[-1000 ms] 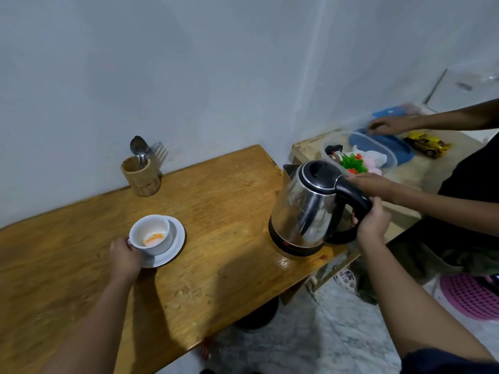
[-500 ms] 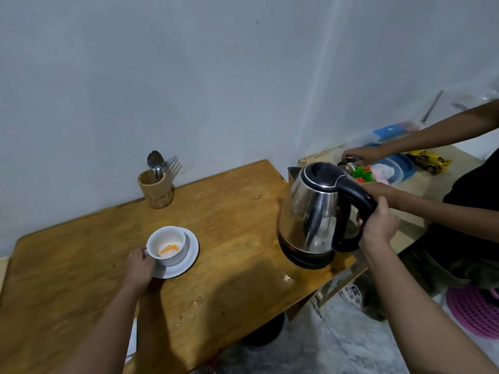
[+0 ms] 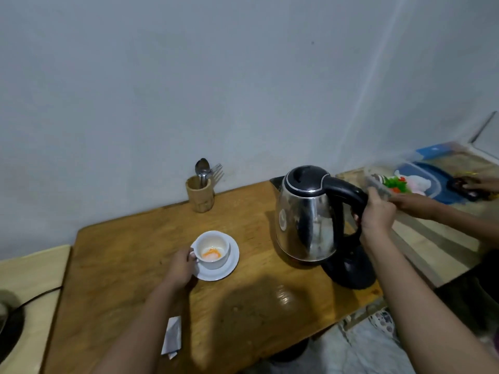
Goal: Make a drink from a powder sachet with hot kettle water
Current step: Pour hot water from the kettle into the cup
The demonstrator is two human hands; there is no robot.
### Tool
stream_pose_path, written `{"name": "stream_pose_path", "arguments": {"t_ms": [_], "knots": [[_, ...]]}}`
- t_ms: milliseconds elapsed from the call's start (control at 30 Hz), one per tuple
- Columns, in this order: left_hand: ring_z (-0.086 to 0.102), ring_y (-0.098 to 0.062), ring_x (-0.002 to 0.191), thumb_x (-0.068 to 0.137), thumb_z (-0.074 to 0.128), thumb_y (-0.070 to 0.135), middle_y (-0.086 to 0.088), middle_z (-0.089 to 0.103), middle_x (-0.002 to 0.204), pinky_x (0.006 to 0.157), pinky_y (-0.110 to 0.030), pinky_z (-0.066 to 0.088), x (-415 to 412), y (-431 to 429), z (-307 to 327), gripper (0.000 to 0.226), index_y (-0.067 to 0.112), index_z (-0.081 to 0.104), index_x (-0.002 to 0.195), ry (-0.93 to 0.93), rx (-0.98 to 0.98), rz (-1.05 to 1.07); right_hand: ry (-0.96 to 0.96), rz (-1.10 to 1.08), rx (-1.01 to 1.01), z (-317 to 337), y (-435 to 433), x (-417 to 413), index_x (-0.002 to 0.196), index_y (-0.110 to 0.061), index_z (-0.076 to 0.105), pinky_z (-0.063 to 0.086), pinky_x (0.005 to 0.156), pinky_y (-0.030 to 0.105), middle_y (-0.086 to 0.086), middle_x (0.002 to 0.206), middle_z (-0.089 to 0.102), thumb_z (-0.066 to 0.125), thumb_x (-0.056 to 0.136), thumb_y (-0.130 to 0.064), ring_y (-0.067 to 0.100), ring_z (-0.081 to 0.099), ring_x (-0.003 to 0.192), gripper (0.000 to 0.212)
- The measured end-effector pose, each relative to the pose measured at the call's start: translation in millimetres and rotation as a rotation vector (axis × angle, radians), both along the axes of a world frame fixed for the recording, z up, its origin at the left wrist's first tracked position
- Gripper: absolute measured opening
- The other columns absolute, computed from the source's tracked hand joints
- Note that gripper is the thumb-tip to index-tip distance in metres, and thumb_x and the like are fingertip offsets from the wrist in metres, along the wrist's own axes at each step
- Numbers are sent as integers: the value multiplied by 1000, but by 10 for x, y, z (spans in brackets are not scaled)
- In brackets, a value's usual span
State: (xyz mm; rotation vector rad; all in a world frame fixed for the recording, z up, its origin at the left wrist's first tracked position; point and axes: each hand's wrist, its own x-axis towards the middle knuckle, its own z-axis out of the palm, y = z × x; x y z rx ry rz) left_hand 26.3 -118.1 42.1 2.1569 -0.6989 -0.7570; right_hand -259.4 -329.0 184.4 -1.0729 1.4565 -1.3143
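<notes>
Left hand (image 3: 179, 267) grips cup (image 3: 212, 249) to steady it; right hand (image 3: 376, 214) clenches kettle (image 3: 306, 214) handle, ready to pour.

We are in a home, in a plain corner used for making drinks. A worn wooden table (image 3: 129, 265) stands against a bare painted wall (image 3: 189, 76). On it we see a steel electric kettle (image 3: 305, 214), a white cup (image 3: 212, 248) on a saucer (image 3: 229, 265), and a wooden holder (image 3: 200, 194) with spoons and a fork. On the neighbouring surface, a clear plastic container (image 3: 413, 182) holds colourful toys, where another person's hands (image 3: 413, 203) are busy.
</notes>
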Motion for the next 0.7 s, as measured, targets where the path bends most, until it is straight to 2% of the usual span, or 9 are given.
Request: {"name": "stream_pose_path", "arguments": {"t_ms": [33, 133, 233, 267, 400, 500, 567, 633, 700], "knots": [[53, -22, 93, 97, 37, 15, -13, 61, 111, 79, -31, 39, 25, 12, 3, 27, 5, 57, 112, 7, 0, -7, 33, 35, -3, -24, -2, 80, 50, -16, 58, 41, 62, 42, 2, 52, 55, 54, 75, -37, 25, 54, 56, 33], [52, -21, 91, 97, 38, 12, -13, 61, 108, 77, -30, 36, 63, 30, 21, 25, 5, 58, 109, 11, -15, -29, 149, 213, 21, -70, -16, 313, 54, -20, 51, 41, 48, 31, -3, 36, 54, 51, 83, -32, 7, 49, 37, 32], [52, -21, 90, 97, 37, 12, -13, 60, 104, 71, -30, 37, 59, 41, 43, 23, 9, 59, 103, -8, -21, -41, 243, 318, -19, -101, -22, 538, 50, -13, 52, 40, 57, 39, 15, 53, 55, 48, 69, -40, 28, 52, 53, 34], [52, -21, 89, 97, 37, 11, -12, 60, 102, 67, -29, 38, 45, 42, 54, 22, 11, 59, 99, -12, -30, -39, 258, 328, -19, -112, -17, 601, 48, -10, 53, 40, 59, 41, 19, 55, 53, 47, 64, -42, 31, 51, 55, 36], [52, -21, 87, 96, 37, 8, -8, 58, 95, 65, -22, 38, 32, 45, 66, 22, 13, 57, 89, -6, -49, -27, 367, 423, -40, -140, -45, 814, 44, -8, 53, 43, 58, 45, 18, 50, 52, 47, 68, -40, 39, 54, 58, 40], [52, -21, 87, 96, 37, 8, -8, 58, 95, 65, -19, 38, 35, 35, 82, 22, 12, 58, 90, 13, -51, -21, 476, 497, -62, -87, -86, 908, 45, -10, 51, 38, 57, 36, 19, 58, 54, 44, 72, -41, 35, 54, 63, 41], [51, -21, 88, 96, 38, 8, -7, 58, 96, 66, -27, 39, 43, 33, 80, 24, 8, 61, 95, 9, -37, -25, 488, 506, -57, -42, -89, 957, 46, -9, 47, 37, 57, 35, 17, 61, 53, 42, 67, -42, 31, 50, 63, 40], [51, -22, 89, 96, 38, 8, -7, 58, 96, 73, -30, 38, 46, 30, 89, 26, 3, 63, 99, 4, -25, -27, 505, 521, -53, -17, -106, 1011, 46, -10, 44, 41, 61, 36, 15, 60, 50, 44, 69, -42, 29, 49, 63, 39], [51, -22, 89, 96, 38, 8, -7, 58, 95, 75, -30, 37, 41, 19, 78, 24, 5, 62, 96, 7, -17, -18, 540, 554, -80, -11, -124, 1045, 44, -7, 44, 38, 59, 38, 14, 52, 46, 47, 72, -39, 32, 49, 59, 43]]}}
